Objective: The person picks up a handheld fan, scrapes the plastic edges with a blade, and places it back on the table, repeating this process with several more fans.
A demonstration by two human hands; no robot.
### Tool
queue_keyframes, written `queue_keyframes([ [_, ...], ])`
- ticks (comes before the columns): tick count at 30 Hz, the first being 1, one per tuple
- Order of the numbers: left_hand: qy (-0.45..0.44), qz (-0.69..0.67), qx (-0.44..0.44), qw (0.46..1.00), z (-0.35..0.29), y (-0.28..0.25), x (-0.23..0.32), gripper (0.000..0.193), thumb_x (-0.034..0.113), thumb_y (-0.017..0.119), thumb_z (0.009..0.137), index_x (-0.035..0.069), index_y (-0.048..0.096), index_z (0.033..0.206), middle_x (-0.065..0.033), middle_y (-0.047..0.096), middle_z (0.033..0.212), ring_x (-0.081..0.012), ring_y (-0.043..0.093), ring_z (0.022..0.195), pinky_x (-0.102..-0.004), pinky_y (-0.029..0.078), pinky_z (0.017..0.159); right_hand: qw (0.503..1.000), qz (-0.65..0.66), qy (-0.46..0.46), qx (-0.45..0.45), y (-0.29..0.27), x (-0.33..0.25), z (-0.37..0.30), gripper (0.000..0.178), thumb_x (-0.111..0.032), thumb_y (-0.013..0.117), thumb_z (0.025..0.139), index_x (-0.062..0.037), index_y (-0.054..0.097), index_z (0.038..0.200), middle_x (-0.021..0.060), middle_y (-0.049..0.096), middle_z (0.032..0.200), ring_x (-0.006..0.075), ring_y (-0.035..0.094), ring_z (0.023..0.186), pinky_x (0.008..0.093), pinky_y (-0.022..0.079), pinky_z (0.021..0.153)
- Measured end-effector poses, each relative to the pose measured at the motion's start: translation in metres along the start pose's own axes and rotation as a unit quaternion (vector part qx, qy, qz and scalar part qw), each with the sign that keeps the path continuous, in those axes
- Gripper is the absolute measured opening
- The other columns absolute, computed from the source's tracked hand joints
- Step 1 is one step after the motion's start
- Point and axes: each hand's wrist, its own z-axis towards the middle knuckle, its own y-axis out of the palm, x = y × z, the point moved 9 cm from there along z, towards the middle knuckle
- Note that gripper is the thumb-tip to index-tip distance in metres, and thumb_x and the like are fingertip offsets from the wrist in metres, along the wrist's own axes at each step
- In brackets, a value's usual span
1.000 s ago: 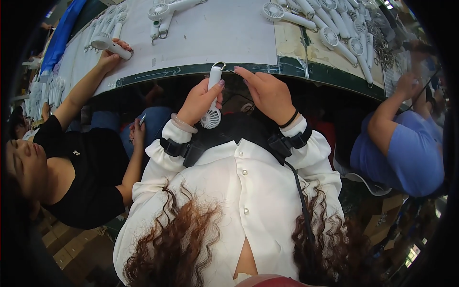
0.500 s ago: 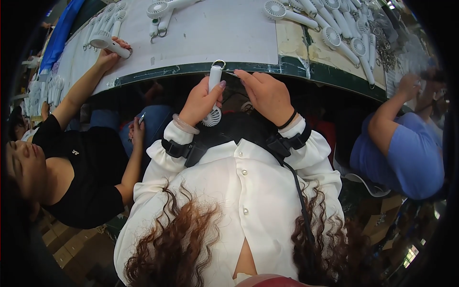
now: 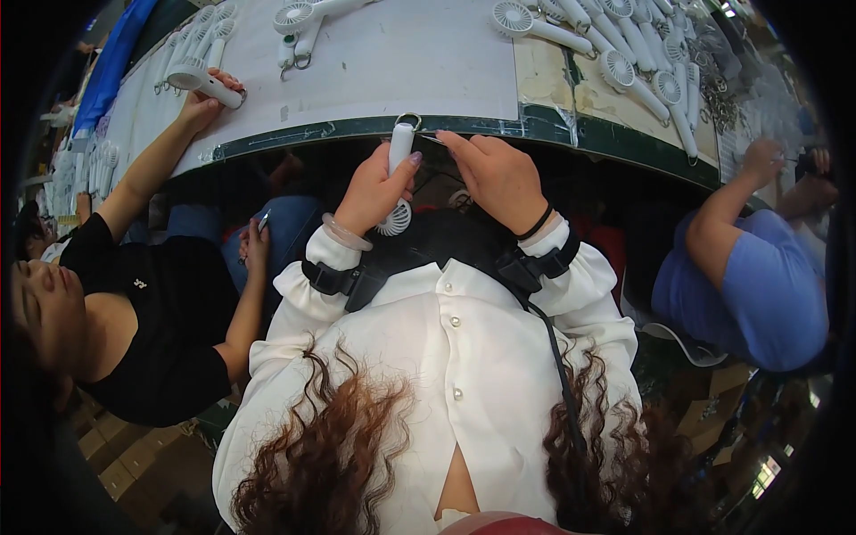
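My left hand (image 3: 371,193) is closed around a white handheld fan (image 3: 402,147), its round fan head (image 3: 394,219) low by the wrist and its handle end toward the table. A metal ring (image 3: 408,119) stands at that handle end, in front of the table edge. My right hand (image 3: 499,183) is closed in a pinch on a thin, pointed metal tool (image 3: 430,136), whose tip reaches the side of the handle near the ring. Whether the tip touches the fan I cannot tell. My fingers partly hide the tool.
The table's dark green edge (image 3: 348,127) runs in front of my hands. Several white fans (image 3: 621,69) lie at the back right beside metal rings (image 3: 716,94); others (image 3: 299,20) lie at the back. A co-worker's hand (image 3: 203,108) holds a fan at left. Another co-worker (image 3: 753,276) sits at right.
My hands, the fan and the tool stay nearly where they were. At the far right, the co-worker's hands have shifted slightly.
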Motion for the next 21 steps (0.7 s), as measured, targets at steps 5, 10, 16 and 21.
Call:
queue_keyframes([
  [5, 0.000, -0.001, -0.001, 1.000, 0.000, 0.001, -0.001, 0.030, 0.031, 0.055, 0.093, 0.002, 0.050, 0.094, -0.0030, 0.055, 0.068, -0.0101, 0.054, 0.057, -0.0247, 0.045, 0.054, 1.000, 0.004, 0.005, -0.007, 0.003, 0.003, -0.002, 0.036, -0.006, 0.062, 0.080, -0.0156, 0.060, 0.114, 0.0043, 0.055, 0.071, 0.0216, 0.059, 0.065, 0.0327, 0.048, 0.054],
  [10, -0.013, -0.063, -0.024, 0.998, 0.000, 0.003, -0.005, 0.029, 0.031, 0.055, 0.093, 0.003, 0.050, 0.092, -0.0023, 0.054, 0.068, -0.0095, 0.053, 0.057, -0.0243, 0.044, 0.054, 1.000, -0.025, 0.000, -0.016, 0.002, 0.003, -0.002, 0.036, -0.006, 0.061, 0.080, -0.0157, 0.059, 0.115, 0.0041, 0.055, 0.070, 0.0220, 0.059, 0.064, 0.0331, 0.047, 0.053],
  [16, -0.006, -0.046, -0.011, 0.999, 0.002, -0.002, -0.003, 0.029, 0.031, 0.054, 0.094, 0.003, 0.050, 0.093, -0.0018, 0.053, 0.068, -0.0092, 0.052, 0.057, -0.0242, 0.044, 0.054, 1.000, -0.005, 0.008, 0.005, -0.005, 0.001, -0.003, 0.036, -0.006, 0.061, 0.080, -0.0162, 0.059, 0.115, 0.0043, 0.054, 0.068, 0.0224, 0.058, 0.062, 0.0333, 0.047, 0.052],
  [21, -0.010, -0.011, -0.010, 1.000, 0.000, -0.002, -0.001, 0.030, 0.032, 0.054, 0.093, 0.002, 0.051, 0.095, -0.0019, 0.054, 0.068, -0.0093, 0.053, 0.057, -0.0242, 0.044, 0.054, 1.000, 0.007, 0.004, 0.029, -0.005, 0.000, -0.001, 0.036, -0.006, 0.062, 0.080, -0.0165, 0.059, 0.114, 0.0046, 0.054, 0.067, 0.0221, 0.058, 0.061, 0.0330, 0.046, 0.051],
])
